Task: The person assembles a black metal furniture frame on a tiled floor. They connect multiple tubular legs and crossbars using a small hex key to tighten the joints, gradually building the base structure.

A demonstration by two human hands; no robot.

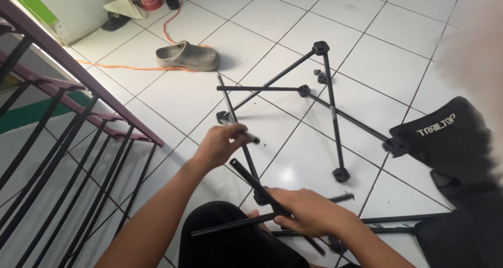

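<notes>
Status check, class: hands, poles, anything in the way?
Left hand grips a pole end. Right hand clamps crossed poles. Frame and fabric seat lie ahead.

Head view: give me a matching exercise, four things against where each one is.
Things:
1. grey clog
2. orange cord
3. black fabric seat
4. left hand

Places:
A. far right, at the frame's edge
B. gripping a black rod above the tiles
C. trailing across the floor toward the far wall
D. lying on the tiles beside the cord

Pairs: 1-D, 2-C, 3-A, 4-B

Clog point(188, 56) behind frame point(325, 111), railing point(78, 121) left.
</notes>
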